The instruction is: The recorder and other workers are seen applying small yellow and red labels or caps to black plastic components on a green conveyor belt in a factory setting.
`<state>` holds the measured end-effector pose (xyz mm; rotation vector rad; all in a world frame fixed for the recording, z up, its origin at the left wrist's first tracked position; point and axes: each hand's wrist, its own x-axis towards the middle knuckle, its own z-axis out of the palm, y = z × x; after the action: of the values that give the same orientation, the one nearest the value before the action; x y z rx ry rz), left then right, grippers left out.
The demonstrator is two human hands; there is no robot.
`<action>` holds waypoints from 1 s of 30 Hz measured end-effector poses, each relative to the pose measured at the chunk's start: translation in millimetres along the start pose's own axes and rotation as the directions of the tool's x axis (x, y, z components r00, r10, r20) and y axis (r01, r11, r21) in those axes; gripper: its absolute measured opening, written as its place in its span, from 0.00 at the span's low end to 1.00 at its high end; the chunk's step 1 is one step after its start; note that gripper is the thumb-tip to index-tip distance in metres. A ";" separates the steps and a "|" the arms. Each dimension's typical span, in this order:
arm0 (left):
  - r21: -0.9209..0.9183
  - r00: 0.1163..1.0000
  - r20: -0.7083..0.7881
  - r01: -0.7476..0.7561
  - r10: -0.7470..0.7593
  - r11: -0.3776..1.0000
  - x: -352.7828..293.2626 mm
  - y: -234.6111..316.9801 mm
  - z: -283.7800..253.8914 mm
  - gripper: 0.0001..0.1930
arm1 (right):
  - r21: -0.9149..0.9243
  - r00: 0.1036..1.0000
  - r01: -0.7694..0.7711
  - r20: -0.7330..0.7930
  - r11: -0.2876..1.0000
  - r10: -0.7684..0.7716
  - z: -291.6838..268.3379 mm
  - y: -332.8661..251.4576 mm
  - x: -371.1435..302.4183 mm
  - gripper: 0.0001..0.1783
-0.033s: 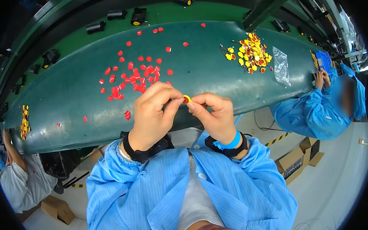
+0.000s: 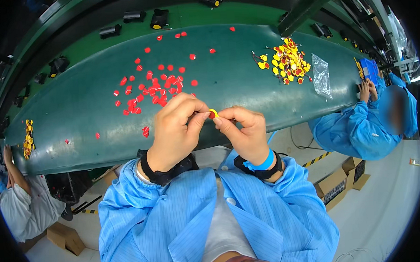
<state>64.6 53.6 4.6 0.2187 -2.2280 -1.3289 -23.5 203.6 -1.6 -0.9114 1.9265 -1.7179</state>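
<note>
In front of my chest, both hands meet at a small yellow disc with a red face [image 2: 213, 113]. My left hand [image 2: 179, 125] pinches its left edge between thumb and forefinger. From the other side, my right hand [image 2: 245, 131] grips the yellow rim with thumb and fingertip; its other fingers are curled in. Fingertips cover part of the disc. Just beyond my left hand, many loose red pieces [image 2: 158, 88] lie scattered on the green table mat [image 2: 235, 77]. Farther right is a heap of yellow-and-red discs [image 2: 289, 63], some with dark wires.
A clear plastic bag [image 2: 320, 76] lies right of the heap. At the far left end sits a smaller yellow pile [image 2: 28, 139]. Co-workers' hands show at both ends, near a blue bin [image 2: 370, 70] on the right. Black devices [image 2: 158, 19] stand on the green strip behind; a dark post [image 2: 308, 9] rises there.
</note>
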 end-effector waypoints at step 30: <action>0.231 0.866 -0.154 0.499 -0.475 0.835 190.9 -121.9 -97.3 0.10 | 0.144 0.954 -0.156 -0.235 0.977 0.187 -82.6 60.3 34.6 0.05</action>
<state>-61.9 -158.0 5.3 0.9880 -2.3551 -1.2180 -116.2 240.5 -42.8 -0.4868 1.9592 -1.8940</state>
